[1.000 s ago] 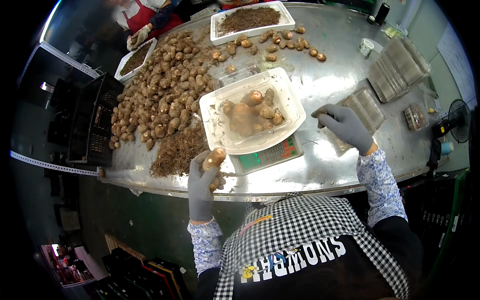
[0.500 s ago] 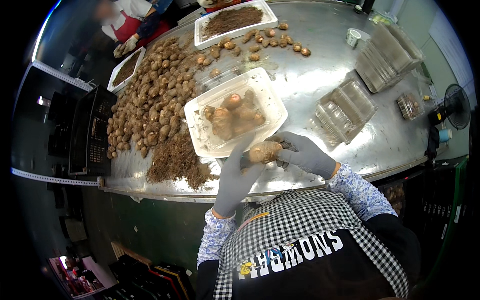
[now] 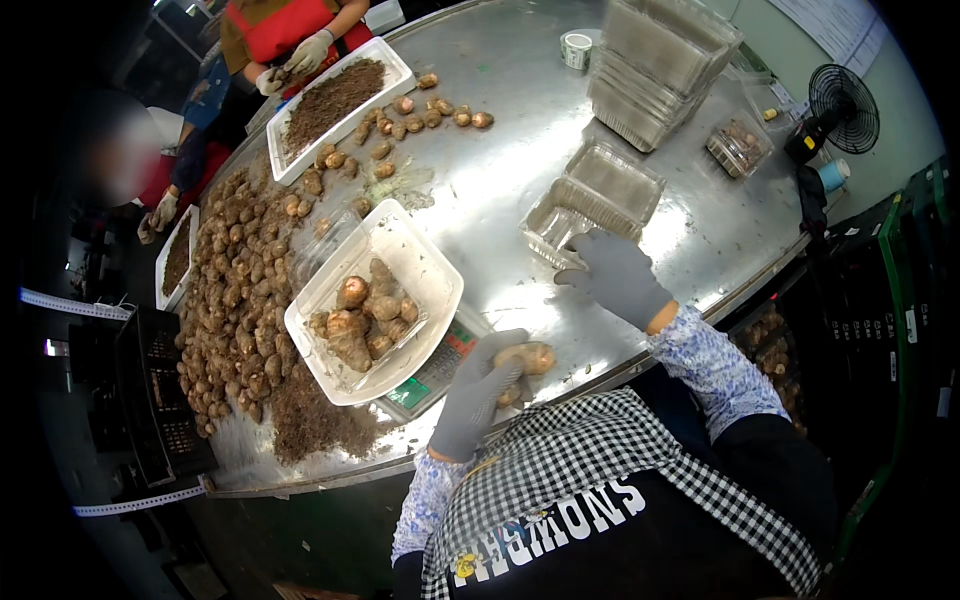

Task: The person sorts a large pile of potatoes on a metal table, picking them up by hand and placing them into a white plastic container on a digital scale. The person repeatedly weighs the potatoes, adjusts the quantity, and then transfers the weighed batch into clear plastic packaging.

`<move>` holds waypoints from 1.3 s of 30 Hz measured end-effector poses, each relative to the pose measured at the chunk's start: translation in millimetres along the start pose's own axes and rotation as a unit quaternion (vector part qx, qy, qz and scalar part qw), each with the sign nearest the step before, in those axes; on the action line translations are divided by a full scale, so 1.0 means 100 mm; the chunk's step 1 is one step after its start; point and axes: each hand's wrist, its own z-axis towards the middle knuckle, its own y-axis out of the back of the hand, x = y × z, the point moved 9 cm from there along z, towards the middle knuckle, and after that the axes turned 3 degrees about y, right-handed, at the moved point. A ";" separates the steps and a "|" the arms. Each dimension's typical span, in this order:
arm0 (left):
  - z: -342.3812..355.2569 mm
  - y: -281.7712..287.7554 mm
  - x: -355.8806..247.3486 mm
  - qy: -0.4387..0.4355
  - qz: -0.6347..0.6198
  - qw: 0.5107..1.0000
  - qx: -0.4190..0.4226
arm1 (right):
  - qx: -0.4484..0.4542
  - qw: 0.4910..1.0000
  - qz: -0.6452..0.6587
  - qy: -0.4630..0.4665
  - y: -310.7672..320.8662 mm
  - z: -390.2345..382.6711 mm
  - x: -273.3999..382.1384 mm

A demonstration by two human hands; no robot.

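My left hand (image 3: pixel 478 385), in a grey glove, is closed around a brown taro root (image 3: pixel 535 358) near the table's front edge. A second taro piece (image 3: pixel 508 397) shows under the fingers. At the near edge of an open clear plastic box (image 3: pixel 557 232) is my gloved right hand (image 3: pixel 615 280), thumb and fingers apart, nothing seen in it. Whether it touches the box I cannot tell. To the left, a white basin (image 3: pixel 440 277) sits on a scale (image 3: pixel 410 393). Inside the basin, several taro roots (image 3: pixel 365 315) lie in a clear box.
A large taro heap (image 3: pixel 235 290) and loose brown scrapings (image 3: pixel 315 425) cover the left. Two co-workers in gloves stand at the far left by white trays (image 3: pixel 400 68) of scrapings. Stacked clear boxes (image 3: pixel 650 85), a filled box (image 3: pixel 740 147) and a fan (image 3: pixel 840 110) stand at the right.
My right hand has let go of the taro and moved away to the open clear box; my left hand keeps the taro. The view has swung right, exposing the scale's display.
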 end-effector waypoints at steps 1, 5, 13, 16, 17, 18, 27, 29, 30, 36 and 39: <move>0.10 -0.08 0.06 0.018 -0.003 1.000 0.026 | 0.039 0.999 -0.017 -0.003 -0.18 -0.01 -0.11; 0.52 -0.27 0.18 0.027 0.090 0.994 0.051 | 0.161 0.987 -0.013 -0.018 -0.62 0.04 -0.46; 1.34 -0.27 0.54 0.022 0.124 0.992 0.002 | 0.301 0.942 0.109 -0.100 -0.47 -0.07 -0.44; 1.47 -0.29 0.62 0.015 0.163 0.987 -0.006 | 0.300 0.947 0.085 -0.081 -0.49 -0.05 -0.51; 1.47 -0.29 0.61 0.014 0.171 0.985 -0.004 | 0.321 0.937 0.103 -0.090 -0.50 -0.05 -0.52; 1.47 -0.31 0.60 0.013 0.179 0.984 -0.002 | 0.343 0.926 0.121 -0.098 -0.48 -0.03 -0.53; 1.55 -0.37 0.63 0.076 0.174 0.982 0.002 | 0.401 0.885 0.193 -0.132 -0.57 -0.05 -0.81; 1.65 -0.35 0.64 0.018 0.236 0.971 -0.018 | 0.408 0.882 0.192 -0.141 -0.57 -0.04 -0.82; 1.68 -0.35 0.62 -0.011 0.267 0.963 -0.028 | 0.410 0.879 0.192 -0.147 -0.57 -0.04 -0.82; 1.76 -0.41 0.67 -0.030 0.318 0.947 -0.029 | 0.418 0.875 0.186 -0.161 -0.55 -0.08 -0.90; 1.67 -0.44 0.61 0.004 0.293 0.956 -0.016 | 0.417 0.875 0.192 -0.157 -0.52 -0.10 -0.88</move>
